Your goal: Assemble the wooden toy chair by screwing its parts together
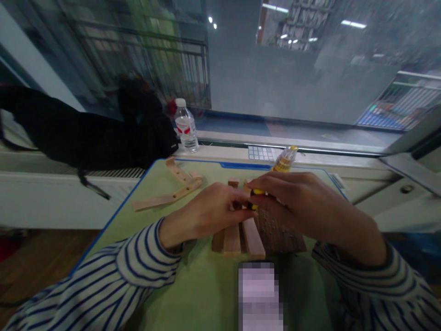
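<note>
My right hand [303, 207] is wrapped round a screwdriver with a clear yellow handle [285, 160], its tip pointing down at a set of wooden slats [241, 236] lying on the green table [193, 285]. My left hand [206, 214] pinches something small right at the screwdriver's black and yellow collar, over the slats. What the left fingers hold is hidden. Both wrists wear blue-striped sleeves.
Two joined wooden strips [172, 188] lie at the table's far left. A water bottle [186, 126] and a black bag [86, 128] sit on the window ledge behind. A blurred patch [260, 296] covers the near table edge. A window fills the background.
</note>
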